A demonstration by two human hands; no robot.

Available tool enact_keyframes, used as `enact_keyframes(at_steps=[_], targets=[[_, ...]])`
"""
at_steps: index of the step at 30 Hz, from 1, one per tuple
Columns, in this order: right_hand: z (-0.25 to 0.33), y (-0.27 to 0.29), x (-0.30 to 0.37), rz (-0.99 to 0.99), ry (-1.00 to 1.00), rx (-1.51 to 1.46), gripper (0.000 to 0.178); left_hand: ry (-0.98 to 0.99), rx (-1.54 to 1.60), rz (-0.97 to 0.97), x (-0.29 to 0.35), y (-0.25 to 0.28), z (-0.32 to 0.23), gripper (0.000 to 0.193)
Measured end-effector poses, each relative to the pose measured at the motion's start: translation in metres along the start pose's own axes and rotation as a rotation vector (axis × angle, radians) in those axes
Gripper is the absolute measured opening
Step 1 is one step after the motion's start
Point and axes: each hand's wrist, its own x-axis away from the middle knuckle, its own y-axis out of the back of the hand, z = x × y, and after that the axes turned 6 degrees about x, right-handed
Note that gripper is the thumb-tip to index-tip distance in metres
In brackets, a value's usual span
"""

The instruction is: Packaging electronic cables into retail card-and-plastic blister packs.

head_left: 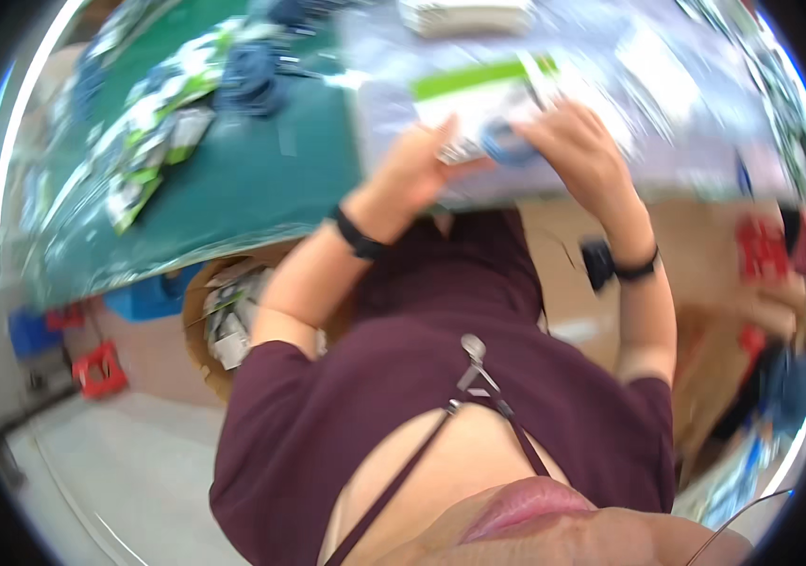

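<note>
My left hand (pixel 417 165) is at the near edge of the table, its thumb and fingers closed on the side of a flat white-and-green package (pixel 464 83). A small blue coil (pixel 505 143), blurred by motion, lies in front of the package between my hands. My right hand (pixel 578 146) reaches in from the right, fingertips pinched at the coil's upper right edge. Blur hides exactly how the fingertips meet the coil.
Many white-and-green packages (pixel 143 170) lie on the green tabletop (pixel 280 184) at left, beside blue coils (pixel 250 80). A white stack (pixel 467 17) stands at the back. Below the table edge is a round bin (pixel 197 325) of packages; a red stool (pixel 101 368) is further left.
</note>
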Motion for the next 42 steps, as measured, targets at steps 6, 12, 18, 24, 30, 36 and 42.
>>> enact_keyframes(at_steps=[6, 12, 18, 24, 30, 36, 42], targets=[[0.001, -0.008, 0.009, -0.065, 0.061, 0.167, 0.030, 0.121, 0.113, 0.127, -0.013, 0.011, 0.023, 0.037], [0.005, -0.053, 0.007, -0.050, -0.063, -0.211, 0.033, 0.181, 0.281, 0.125, 0.007, 0.010, 0.006, 0.035], [0.021, -0.080, -0.005, -0.110, -0.103, -0.221, 0.035, -0.059, 0.009, 0.049, 0.007, 0.010, 0.029, 0.038], [0.026, -0.058, -0.010, 0.046, -0.024, -0.201, 0.038, -0.021, 0.236, -0.005, 0.005, 0.014, 0.043, 0.035], [0.018, -0.047, 0.007, 0.017, -0.007, -0.083, 0.042, -0.105, 0.111, 0.064, 0.006, 0.007, 0.053, 0.032], [0.009, -0.051, 0.000, -0.013, 0.008, -0.212, 0.047, -0.197, 0.074, 0.048, 0.015, 0.011, 0.037, 0.032], [-0.002, -0.052, 0.005, -0.103, 0.054, -0.073, 0.029, -0.257, 0.064, 0.162, 0.012, -0.001, 0.029, 0.032]])
